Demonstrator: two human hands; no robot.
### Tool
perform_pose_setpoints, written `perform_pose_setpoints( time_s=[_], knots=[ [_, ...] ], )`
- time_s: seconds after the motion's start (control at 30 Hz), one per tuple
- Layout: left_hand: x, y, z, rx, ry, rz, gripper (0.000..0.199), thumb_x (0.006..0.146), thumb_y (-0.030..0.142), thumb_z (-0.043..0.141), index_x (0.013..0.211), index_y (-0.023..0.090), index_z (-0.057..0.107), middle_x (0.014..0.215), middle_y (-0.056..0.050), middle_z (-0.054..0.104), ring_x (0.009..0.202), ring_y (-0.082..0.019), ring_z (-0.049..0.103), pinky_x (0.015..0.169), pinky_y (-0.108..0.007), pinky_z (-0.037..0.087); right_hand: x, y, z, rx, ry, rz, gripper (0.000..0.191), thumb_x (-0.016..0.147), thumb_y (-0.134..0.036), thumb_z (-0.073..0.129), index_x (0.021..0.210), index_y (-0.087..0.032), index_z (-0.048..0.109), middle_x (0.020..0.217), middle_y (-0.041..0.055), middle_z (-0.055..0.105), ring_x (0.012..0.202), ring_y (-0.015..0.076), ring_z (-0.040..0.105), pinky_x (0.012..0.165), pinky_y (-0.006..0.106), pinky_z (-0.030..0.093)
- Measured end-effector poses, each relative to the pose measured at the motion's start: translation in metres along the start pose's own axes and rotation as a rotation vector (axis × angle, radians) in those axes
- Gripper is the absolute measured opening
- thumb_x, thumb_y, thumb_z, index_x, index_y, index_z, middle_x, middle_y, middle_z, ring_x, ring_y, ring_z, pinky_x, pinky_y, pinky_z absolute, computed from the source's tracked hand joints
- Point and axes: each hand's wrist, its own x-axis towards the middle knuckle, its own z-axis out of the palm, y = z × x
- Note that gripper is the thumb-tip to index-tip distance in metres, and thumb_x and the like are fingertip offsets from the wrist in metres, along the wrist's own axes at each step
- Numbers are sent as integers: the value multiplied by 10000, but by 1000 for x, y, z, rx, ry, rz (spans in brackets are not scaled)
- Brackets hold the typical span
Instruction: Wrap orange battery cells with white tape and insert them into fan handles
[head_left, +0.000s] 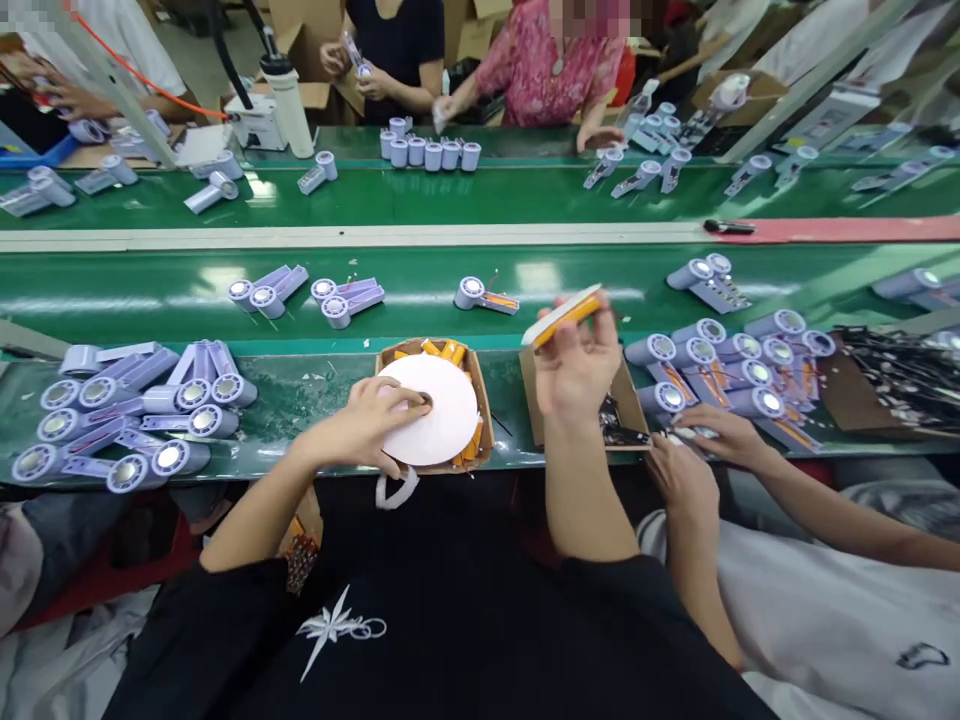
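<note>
A white round disc, seemingly a roll of tape [439, 420], lies over a cardboard box [486, 425] of orange battery packs. My left hand [373, 418] grips the roll at its left side, with fingertips at the centre hole and the thumb near the lower edge. A loose white strip [397, 490] curls below it. Raised to the right, my right hand [576, 350] holds an orange battery pack [568, 318] with a white strip along its upper side. Behind that wrist stands a second box [534, 400] with small dark parts inside.
Purple fan housings [97, 390] are heaped at left, and more [739, 370] at right. Beside my right arm, a co-worker's hands [686, 460] handle a small part. Several housings rest on the green belt [412, 270]. People sit across the line.
</note>
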Motion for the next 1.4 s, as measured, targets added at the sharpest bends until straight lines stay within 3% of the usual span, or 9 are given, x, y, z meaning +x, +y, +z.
perform_pose_setpoints(
  time_s=[0.07, 0.13, 0.23, 0.37, 0.57, 0.77, 0.93, 1.07, 1.4],
  knots=[
    [31, -47, -15, -126, -40, -16, 608, 935, 578, 783, 1488, 340, 700, 1467, -67, 730, 1391, -356, 584, 1199, -506, 438, -24, 4, 4, 20, -72, 60, 678, 736, -482, 1000, 1324, -298, 715, 1292, 77, 823, 1177, 264, 816, 995, 441, 706],
    [60, -93, -26, -77, 108, -269, 468, 1056, 530, 606, 1407, 259, 755, 1398, -109, 755, 1304, -336, 635, 1136, -477, 487, -44, 7, 6, 42, -93, 90, 653, 704, -463, 1028, 1258, -276, 736, 1171, 70, 857, 1124, 272, 836, 1008, 466, 706],
    [89, -146, -27, 206, 278, -607, 415, 1064, 404, 564, 1328, 175, 788, 1454, -214, 702, 1400, -436, 528, 1165, -616, 403, -55, 8, 2, 55, -87, 114, 615, 681, -425, 1049, 1197, -270, 753, 1051, 39, 874, 1009, 261, 862, 1031, 493, 700],
    [98, -180, -14, 249, 221, -595, 289, 990, 260, 608, 1135, 172, 842, 1336, -242, 744, 1432, -468, 457, 1149, -680, 330, -51, 6, -13, 25, -84, 114, 593, 690, -409, 1048, 1188, -268, 758, 1012, 30, 878, 948, 260, 867, 1031, 528, 700],
    [105, -209, -3, 112, 191, -506, 191, 910, 300, 685, 961, 209, 845, 1276, -175, 777, 1398, -416, 513, 1209, -623, 286, -33, 17, -9, -88, -257, 133, 624, 716, -383, 1026, 1261, -256, 748, 1022, 65, 880, 960, 291, 864, 936, 530, 727],
    [113, -229, -6, -70, 122, -408, 262, 943, 430, 637, 950, 231, 809, 1068, -69, 820, 1084, -264, 689, 1120, -415, 434, 32, 68, 75, -263, -592, 82, 561, 716, -410, 978, 1199, -219, 767, 1059, 66, 872, 981, 270, 849, 977, 484, 705],
    [123, -228, 4, -85, 162, -460, 297, 1015, 378, 506, 1014, 209, 752, 1042, -106, 794, 1086, -290, 670, 1154, -467, 418, 66, 129, 137, -883, -982, -79, 417, 895, -306, 807, 1286, -182, 729, 1118, 87, 862, 1041, 237, 831, 1016, 390, 650],
    [131, -227, 8, -100, 153, -478, 247, 1018, 370, 519, 992, 226, 718, 1012, -85, 784, 1086, -277, 668, 1192, -453, 388, 69, 151, 144, -1116, -1123, -152, 426, 942, -272, 787, 1358, -207, 719, 1146, 117, 860, 1066, 276, 811, 979, 393, 621],
    [145, -213, 12, -142, 148, -536, 259, 1063, 319, 445, 1037, 216, 681, 1099, -87, 814, 1168, -258, 688, 1280, -452, 300, 64, 157, 148, -1501, -1399, -250, 403, 1059, -383, 667, 1435, -250, 724, 1255, 176, 829, 1164, 366, 784, 981, 436, 579]
  ],
)
